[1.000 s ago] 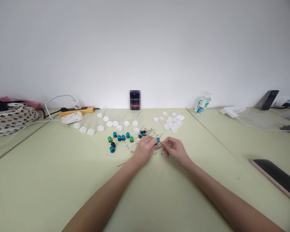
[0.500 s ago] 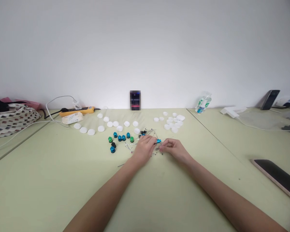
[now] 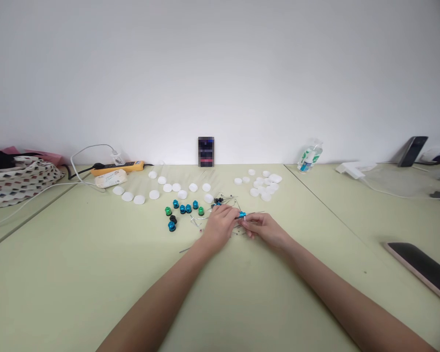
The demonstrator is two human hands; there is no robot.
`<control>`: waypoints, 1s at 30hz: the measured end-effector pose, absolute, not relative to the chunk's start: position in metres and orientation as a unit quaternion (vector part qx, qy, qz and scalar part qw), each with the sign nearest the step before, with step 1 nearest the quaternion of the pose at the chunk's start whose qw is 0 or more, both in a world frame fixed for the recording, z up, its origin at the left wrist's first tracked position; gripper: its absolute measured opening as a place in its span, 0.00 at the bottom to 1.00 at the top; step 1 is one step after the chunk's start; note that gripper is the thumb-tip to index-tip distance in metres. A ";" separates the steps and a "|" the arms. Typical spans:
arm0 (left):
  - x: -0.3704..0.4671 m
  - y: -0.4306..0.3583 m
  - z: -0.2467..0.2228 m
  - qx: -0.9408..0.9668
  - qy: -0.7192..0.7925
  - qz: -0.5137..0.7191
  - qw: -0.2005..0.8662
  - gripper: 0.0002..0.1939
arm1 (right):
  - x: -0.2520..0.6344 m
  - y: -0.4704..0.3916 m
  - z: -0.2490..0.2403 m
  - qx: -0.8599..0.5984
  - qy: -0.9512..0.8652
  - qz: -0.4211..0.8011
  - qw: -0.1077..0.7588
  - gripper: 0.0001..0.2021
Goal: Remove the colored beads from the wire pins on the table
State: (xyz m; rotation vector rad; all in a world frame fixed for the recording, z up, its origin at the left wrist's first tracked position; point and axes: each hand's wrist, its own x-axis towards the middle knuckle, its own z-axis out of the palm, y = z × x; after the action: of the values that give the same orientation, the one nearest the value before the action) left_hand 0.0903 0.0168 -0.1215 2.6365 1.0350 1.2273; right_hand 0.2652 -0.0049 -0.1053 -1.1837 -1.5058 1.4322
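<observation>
Bench work with both hands; clock directions are read from the blue cylindrical part (image 3: 242, 214), with 12 o'clock toward the wall. The part lies between the hands above the table (image 3: 242, 303), one end projecting from the left hand (image 3: 220, 225), at 8 o'clock, whose narrow grip holds it. The right hand (image 3: 266, 229), at 4 o'clock, has thumb and forefinger drawn narrowly together just beside that end; whether they pinch a small piece cannot be told. Thin metal rods (image 3: 201, 218) lie scattered around the hands. At 9 o'clock stand blue, green and black knobs (image 3: 188, 209); toward 10 o'clock, clear tubes with white ends (image 3: 154, 194); between 1 and 2 o'clock, a cluster of white caps (image 3: 266, 197).
</observation>
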 end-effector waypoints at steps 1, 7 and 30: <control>0.090 0.017 -0.122 0.853 0.336 0.398 0.029 0.08 | 0.265 -0.005 -0.105 -0.458 -0.587 0.560 0.364 0.18; 0.091 0.015 -0.120 0.856 0.330 0.395 0.039 0.08 | 0.264 -0.004 -0.108 -0.507 -0.552 0.544 0.378 0.17; 0.089 0.019 -0.124 0.846 0.341 0.411 0.017 0.06 | 0.267 -0.002 -0.109 -0.509 -0.535 0.546 0.395 0.16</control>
State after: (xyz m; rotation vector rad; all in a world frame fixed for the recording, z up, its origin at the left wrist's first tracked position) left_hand 0.0885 0.0190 -0.1239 2.6276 1.0585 1.2762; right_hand 0.2668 -0.0018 -0.1094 -1.2911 -1.3570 1.3832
